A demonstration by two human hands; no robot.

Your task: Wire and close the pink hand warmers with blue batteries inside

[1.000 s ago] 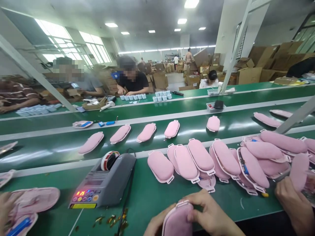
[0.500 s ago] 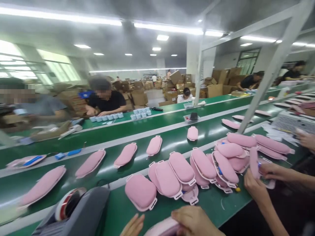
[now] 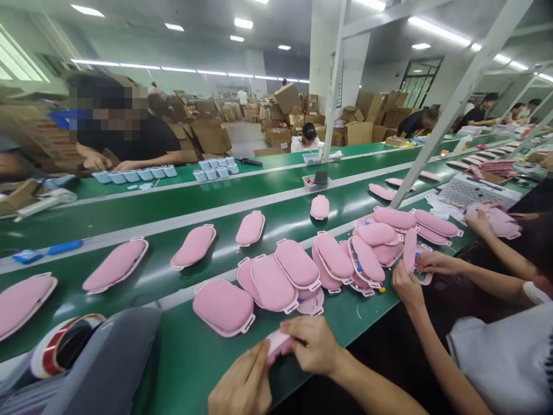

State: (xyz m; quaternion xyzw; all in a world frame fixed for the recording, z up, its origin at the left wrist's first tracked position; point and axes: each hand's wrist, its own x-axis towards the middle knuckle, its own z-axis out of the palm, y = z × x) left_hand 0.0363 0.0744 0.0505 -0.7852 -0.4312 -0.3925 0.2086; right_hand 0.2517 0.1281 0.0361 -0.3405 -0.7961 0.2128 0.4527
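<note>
Between my two hands a pink padded oval piece (image 3: 279,341) is held edge-on, low over the bench's near edge. My left hand (image 3: 242,381) grips its left end, fingers closed. My right hand (image 3: 311,346) pinches its other end, the thumb and fingers wrapped round it. Just beyond lies a pile of like pink pieces with pale rims and slotted end tabs, the closest being a pink oval piece (image 3: 223,307). Some in the pile stand partly apart, with blue parts and wiring inside. What the underside of my piece looks like is hidden.
A grey tape dispenser (image 3: 103,363) stands at the left. Pink pieces are spaced along the green conveyor belt (image 3: 285,222). To my right a co-worker's hands (image 3: 410,282) hold an opened pink piece. A slanted white post (image 3: 458,104) rises beyond the pile. Blue cups (image 3: 133,173) stand across the line.
My view has tilted down and turned right. My left hand, open beside the pink piece before, has closed on it. The piece is now turned edge-on between both hands.
</note>
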